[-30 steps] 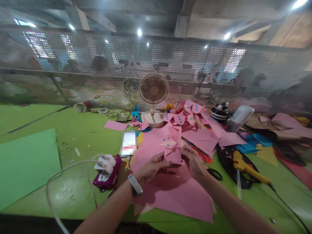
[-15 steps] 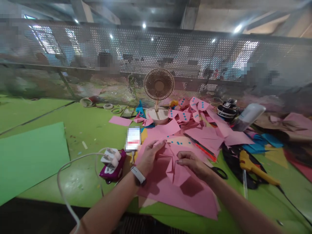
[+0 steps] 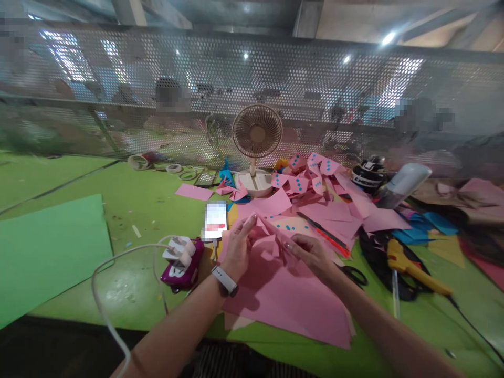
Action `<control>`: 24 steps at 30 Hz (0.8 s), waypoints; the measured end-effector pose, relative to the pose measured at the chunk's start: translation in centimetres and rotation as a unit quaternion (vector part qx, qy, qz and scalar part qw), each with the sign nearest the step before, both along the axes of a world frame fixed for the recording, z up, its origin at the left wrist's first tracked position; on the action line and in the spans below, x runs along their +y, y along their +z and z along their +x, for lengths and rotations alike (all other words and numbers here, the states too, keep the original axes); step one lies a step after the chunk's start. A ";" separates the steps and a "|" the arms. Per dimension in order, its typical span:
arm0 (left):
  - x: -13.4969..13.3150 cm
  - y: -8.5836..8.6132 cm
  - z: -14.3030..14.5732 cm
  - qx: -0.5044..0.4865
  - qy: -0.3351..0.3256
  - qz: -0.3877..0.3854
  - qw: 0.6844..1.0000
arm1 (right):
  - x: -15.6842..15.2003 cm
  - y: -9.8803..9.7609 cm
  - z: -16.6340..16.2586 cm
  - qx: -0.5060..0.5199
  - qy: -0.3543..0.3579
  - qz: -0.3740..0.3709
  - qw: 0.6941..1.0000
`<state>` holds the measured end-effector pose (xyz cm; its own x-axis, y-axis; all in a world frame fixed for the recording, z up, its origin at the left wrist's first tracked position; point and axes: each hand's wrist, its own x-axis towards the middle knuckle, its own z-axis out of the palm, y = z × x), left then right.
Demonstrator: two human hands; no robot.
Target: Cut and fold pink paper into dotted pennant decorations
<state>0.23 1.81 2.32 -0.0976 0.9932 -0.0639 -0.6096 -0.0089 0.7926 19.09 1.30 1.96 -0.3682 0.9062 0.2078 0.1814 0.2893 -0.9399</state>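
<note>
Between my two hands is a folded piece of pink paper (image 3: 271, 242), held up over the table with its folds standing open. My left hand (image 3: 241, 245) pinches its left edge between thumb and fingers. On the other side, my right hand (image 3: 309, 253) grips the right edge, thumb on the near face. Beneath them lies a large pink sheet (image 3: 295, 310), flat on the green table. Small blue diamonds mark a pale strip of paper (image 3: 291, 227) just beyond the hands. A black and red pen-like tool (image 3: 328, 239) rests on paper to the right.
A white fan (image 3: 256, 134) stands at the back beside a heap of pink folded papers (image 3: 307, 176). Left are a phone (image 3: 216, 219), a purple power strip (image 3: 183, 268) with a white cable, and a green sheet (image 3: 51, 252). A yellow glue gun (image 3: 413, 268) and scissors (image 3: 356, 275) lie right.
The folded pink paper has been raised and turned, so its lower flap no longer hangs toward me. Both hands have shifted slightly, still gripping its edges.
</note>
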 end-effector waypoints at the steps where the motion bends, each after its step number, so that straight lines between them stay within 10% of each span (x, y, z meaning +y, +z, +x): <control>1: 0.1 0.0 0.0 -0.014 0.008 0.001 1.000 | 0.1 -0.1 0.0 -0.021 -0.044 0.058 0.997; 10: -2.0 0.7 0.9 0.208 -0.092 0.057 0.972 | -0.7 0.0 -0.3 -0.154 -0.163 0.316 0.922; 18: -2.4 0.1 1.2 0.183 -0.181 0.017 0.966 | -2.1 0.7 -0.4 -0.219 0.018 0.310 0.925; 24: -1.7 1.4 0.4 0.194 -0.273 0.046 0.941 | -1.1 1.1 0.6 -0.069 -0.161 0.307 0.935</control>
